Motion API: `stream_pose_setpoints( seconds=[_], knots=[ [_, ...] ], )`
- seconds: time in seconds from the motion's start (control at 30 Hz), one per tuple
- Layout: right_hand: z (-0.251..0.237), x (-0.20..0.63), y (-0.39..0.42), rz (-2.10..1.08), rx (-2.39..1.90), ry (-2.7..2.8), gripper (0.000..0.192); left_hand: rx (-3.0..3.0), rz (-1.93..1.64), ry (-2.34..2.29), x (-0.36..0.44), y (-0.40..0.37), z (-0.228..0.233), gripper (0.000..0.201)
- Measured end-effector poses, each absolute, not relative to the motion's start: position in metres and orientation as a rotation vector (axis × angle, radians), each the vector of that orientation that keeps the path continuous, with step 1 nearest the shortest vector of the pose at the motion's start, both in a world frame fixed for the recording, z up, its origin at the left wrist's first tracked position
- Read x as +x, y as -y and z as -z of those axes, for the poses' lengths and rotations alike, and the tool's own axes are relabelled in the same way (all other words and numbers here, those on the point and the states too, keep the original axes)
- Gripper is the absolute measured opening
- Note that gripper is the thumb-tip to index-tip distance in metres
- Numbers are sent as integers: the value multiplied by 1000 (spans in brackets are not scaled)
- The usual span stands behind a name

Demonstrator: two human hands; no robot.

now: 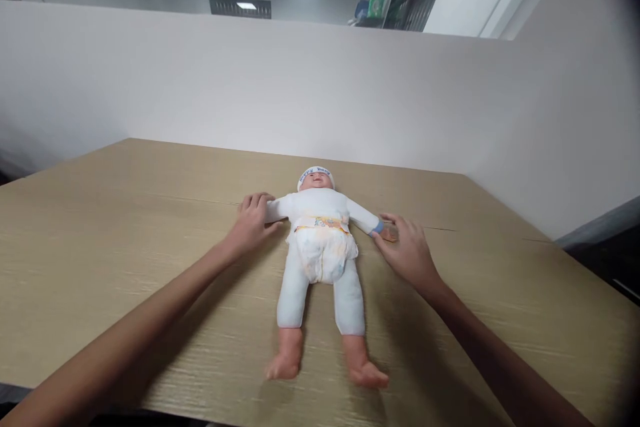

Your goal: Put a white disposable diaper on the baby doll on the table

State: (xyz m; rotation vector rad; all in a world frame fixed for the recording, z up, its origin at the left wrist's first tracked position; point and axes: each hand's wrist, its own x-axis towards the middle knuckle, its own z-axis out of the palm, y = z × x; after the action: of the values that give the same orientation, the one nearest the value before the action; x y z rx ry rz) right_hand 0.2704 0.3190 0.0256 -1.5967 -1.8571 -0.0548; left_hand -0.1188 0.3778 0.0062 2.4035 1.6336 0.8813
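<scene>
A baby doll (323,203) lies on its back with its feet towards me. It has a white cloth body, a white headband with lettering and a diaper (323,253) around its waist. My left hand (253,223) is closed around the end of the doll's arm on the left, hiding the doll's hand there. On the other side, my right hand (407,250) has its thumb and fingers around the doll's other hand (389,233), beside the blue cuff. Both doll arms are stretched out sideways.
The doll rests on a wide wooden table (150,180) with thin seams across its top. Behind it stands a pale wall (240,87) with a window opening above. A dark object (610,250) is beyond the table's right edge.
</scene>
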Motion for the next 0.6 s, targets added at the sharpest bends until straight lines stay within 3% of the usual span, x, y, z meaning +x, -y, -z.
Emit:
stream_pose_setpoints(
  seconds=[0.13,0.33,0.6],
  knots=[
    [-14,257,-379,197,-1778,2014,66,2421,-598,-1761,-104,-426,-8,78],
    [-13,231,-402,90,-1919,2067,34,2408,-478,-1776,-87,-432,-10,43],
    [-55,236,-336,-98,-1865,2076,32,2202,-555,-1798,-81,-324,-44,34]
  ],
)
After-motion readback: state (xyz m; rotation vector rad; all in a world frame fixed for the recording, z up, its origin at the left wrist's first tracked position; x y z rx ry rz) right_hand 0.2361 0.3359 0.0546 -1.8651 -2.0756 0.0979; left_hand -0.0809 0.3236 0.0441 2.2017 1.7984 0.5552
